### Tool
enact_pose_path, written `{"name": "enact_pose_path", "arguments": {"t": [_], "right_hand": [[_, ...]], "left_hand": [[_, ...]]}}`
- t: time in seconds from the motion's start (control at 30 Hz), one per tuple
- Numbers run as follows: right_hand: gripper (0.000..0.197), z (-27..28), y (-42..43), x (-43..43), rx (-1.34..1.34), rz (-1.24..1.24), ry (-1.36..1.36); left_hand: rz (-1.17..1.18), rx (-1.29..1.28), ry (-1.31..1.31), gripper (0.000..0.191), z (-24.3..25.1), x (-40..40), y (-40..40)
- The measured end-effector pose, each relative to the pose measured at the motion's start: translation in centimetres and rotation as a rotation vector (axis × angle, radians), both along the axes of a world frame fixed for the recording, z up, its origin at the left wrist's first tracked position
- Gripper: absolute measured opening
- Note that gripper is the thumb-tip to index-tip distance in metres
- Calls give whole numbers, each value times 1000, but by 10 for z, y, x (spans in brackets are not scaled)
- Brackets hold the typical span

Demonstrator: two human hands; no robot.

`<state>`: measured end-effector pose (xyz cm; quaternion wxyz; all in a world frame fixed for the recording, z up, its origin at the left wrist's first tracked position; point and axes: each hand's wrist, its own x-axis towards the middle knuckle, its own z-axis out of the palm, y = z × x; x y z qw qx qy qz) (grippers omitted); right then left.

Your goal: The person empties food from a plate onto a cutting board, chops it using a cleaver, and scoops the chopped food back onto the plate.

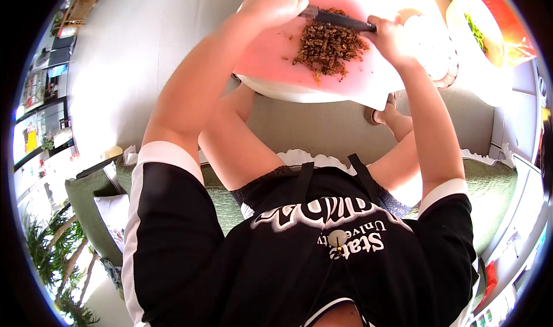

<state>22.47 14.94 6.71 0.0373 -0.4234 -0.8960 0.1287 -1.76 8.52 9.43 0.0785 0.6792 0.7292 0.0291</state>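
Observation:
My left hand [276, 4] is closed around one end of a dark-bladed knife [341, 21], over the far part of a pink cutting board [268, 63]. The fingers of my right hand [392, 37] grip the knife's other end. Between my hands the blade lies across a heap of finely chopped brown food [328, 46]; what food it is, I cannot tell. A few loose bits are scattered on the board around the heap. The board rests on a white round-edged surface [285, 93] in front of my knees.
At the right, a round dish with a scalloped rim [451, 70] stands beside my right hand, washed out by glare. Beyond it are a pale bowl [497, 53] with chopped green vegetables [476, 32] and a red plastic bag [514, 20]. Under me is a green sofa [492, 197].

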Motion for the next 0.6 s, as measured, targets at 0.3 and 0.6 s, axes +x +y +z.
{"name": "enact_pose_path", "arguments": {"t": [0.3, 0.6], "right_hand": [[19, -20, 3, -13, 64, 65, -107], [19, -29, 15, 4, 100, 269, 2]], "left_hand": [[-13, -30, -109, 53, -18, -7, 1], [156, -40, -161, 56, -24, 25, -45]]}}
